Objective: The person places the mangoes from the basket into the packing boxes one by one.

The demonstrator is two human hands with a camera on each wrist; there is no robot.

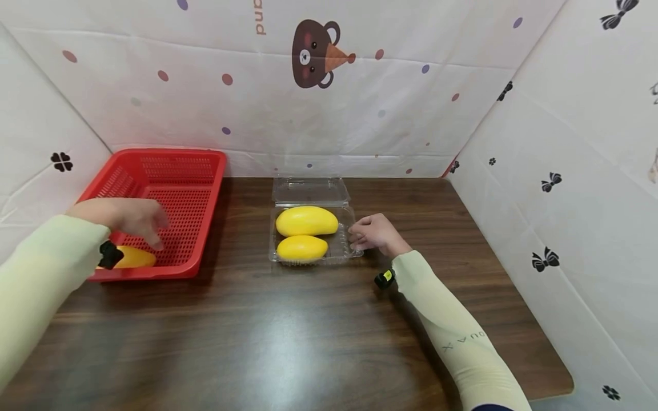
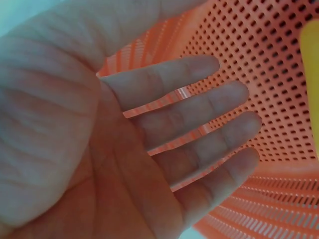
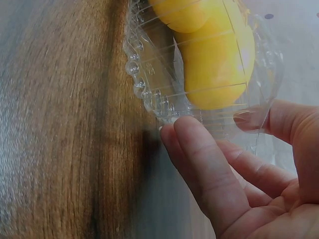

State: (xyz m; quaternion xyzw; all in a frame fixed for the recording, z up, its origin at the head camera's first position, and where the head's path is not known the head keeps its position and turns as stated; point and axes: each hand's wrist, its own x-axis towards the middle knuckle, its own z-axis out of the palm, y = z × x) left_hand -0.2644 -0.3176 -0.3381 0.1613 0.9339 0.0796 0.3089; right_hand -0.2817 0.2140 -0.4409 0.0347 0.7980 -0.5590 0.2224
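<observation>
Over the red plastic basket (image 1: 209, 211), my left hand (image 1: 139, 220) reaches in with nothing in it. Its fingers are relaxed and spread slightly apart in the left wrist view. A yellow mango (image 1: 137, 258) lies in the basket's near side, partly covered by the wrist; its edge (image 2: 312, 84) shows beyond the fingertips. My right hand (image 1: 377, 233) holds the right edge of a clear plastic clamshell box (image 1: 339, 245), thumb on one side and fingers on the other. Inside the box lie a larger mango (image 1: 307, 221) and a smaller mango (image 1: 301, 248), side by side at its left.
The box's hinged lid (image 1: 311, 191) is folded back toward the rear wall. A dark wooden table (image 1: 288, 325) carries everything. White patterned sheets (image 1: 411, 108) stand along the back and both sides.
</observation>
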